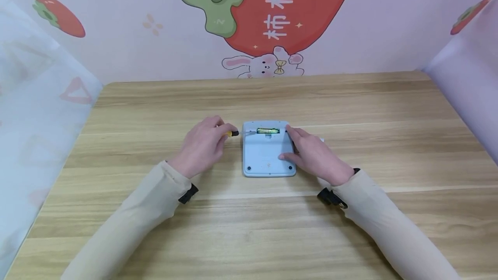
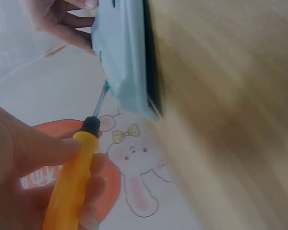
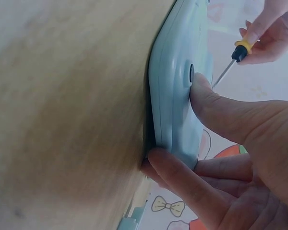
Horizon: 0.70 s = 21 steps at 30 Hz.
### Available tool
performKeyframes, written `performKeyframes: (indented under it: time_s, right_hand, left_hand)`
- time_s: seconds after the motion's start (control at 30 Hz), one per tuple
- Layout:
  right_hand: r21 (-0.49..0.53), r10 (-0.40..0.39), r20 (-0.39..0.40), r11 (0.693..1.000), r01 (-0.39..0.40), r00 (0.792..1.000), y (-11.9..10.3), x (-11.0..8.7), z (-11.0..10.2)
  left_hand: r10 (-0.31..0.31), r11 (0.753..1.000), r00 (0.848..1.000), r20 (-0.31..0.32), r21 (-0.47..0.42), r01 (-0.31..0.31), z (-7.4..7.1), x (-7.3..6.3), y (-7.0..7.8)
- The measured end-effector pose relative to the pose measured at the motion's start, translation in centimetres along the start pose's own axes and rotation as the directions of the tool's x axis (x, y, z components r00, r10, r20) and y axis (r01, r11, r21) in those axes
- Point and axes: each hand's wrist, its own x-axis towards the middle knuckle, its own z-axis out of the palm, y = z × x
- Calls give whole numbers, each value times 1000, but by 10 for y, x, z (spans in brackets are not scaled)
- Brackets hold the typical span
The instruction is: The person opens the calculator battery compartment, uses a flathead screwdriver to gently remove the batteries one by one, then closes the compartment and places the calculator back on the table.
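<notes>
Device, pale blue, back upward on wooden table, between both hands; green battery exposed in its recess.
Left hand: fingers curled round yellow-handled screwdriver, tip at battery's left end. Right hand: grips device's right edge, thumb on back. Handling (judged): light, stiff, smooth plastic, apt to slide; best held by side edges; battery contacts probably delicate. Markings: small mark on back, illegible; no brand readable. Backdrop: white Chinese characters, including 柿, on red fruit.

Wood-grain tabletop, pale printed backdrop, cartoon rabbit
</notes>
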Motion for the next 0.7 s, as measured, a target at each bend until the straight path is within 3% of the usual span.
performKeyframes:
  time_s: [0.27,0.5,0.7]
  right_hand:
    - [3,6,4,1000,-6,1000,0,0,1]
    - [6,5,-1,1000,-5,1000,0,0,1]
    - [5,0,-8,1000,0,1000,0,0,1]
  left_hand:
    - [-25,996,993,111,89,15,-10,6,15]
    - [-51,978,976,209,206,7,-15,17,29]
    - [-76,962,964,253,272,4,-20,25,42]
